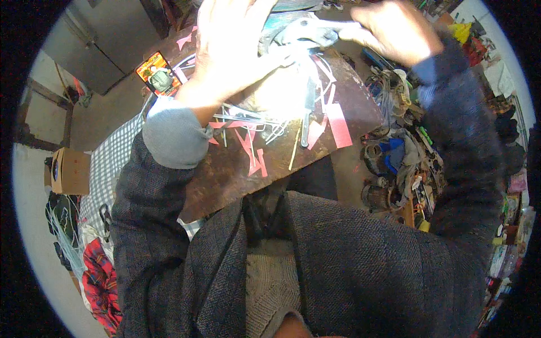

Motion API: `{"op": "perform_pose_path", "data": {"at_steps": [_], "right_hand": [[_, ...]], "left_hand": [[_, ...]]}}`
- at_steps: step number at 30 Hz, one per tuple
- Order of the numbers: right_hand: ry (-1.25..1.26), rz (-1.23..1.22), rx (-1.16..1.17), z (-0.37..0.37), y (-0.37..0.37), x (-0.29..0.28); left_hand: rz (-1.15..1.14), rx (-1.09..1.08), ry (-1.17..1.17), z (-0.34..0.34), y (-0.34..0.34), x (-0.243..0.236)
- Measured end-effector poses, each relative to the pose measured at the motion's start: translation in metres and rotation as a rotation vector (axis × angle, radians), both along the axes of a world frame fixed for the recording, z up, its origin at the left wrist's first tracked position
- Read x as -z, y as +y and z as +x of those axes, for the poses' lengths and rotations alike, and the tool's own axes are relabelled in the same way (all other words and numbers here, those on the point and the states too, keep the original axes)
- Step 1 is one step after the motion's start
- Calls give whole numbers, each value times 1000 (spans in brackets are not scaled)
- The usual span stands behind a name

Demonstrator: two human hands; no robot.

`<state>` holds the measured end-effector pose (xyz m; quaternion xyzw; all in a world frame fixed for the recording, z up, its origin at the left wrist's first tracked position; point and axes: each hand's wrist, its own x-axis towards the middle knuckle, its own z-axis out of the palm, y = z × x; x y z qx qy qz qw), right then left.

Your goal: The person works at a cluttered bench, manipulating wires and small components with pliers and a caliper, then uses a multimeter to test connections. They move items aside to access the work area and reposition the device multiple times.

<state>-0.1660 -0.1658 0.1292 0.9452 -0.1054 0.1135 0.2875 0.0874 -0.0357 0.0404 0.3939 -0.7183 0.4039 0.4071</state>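
My right hand [397, 34] is closed around the end of a pale grey handle-like part [345, 26], to the right of a grey and teal object [307, 31] at the table's far edge. I cannot make out this object's kind. My left hand [228, 53] lies flat with its fingers stretched out beyond the upper edge of the picture. Its thumb reaches right, to the grey object's near side. Strong light washes out both hands. A knife [308, 110] lies on the brown table [220, 188] below them, among pink cut pieces [339, 125] and thin strips [276, 132].
A black and orange picture card [158, 73] lies at the table's left. Beyond it is a checked cloth [112, 149] and a cardboard box [70, 170]. Cables, tools and metal parts [389, 152] clutter the floor on the right.
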Motion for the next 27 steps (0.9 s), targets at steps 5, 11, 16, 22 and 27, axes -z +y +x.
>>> {"op": "perform_pose_path", "data": {"at_steps": [5, 11, 16, 22, 27], "right_hand": [[-723, 1025, 387, 8, 32, 154], [-683, 1115, 304, -21, 24, 149], [-475, 582, 261, -38, 12, 89], [-95, 84, 126, -21, -2, 16], [36, 1, 86, -11, -5, -9]], "left_hand": [[189, -131, 63, 3, 4, 8], [91, -34, -14, -5, 11, -12], [86, -77, -32, -18, 17, -19], [147, -162, -26, -19, 19, -21], [144, -173, -27, -17, 18, -20]]}}
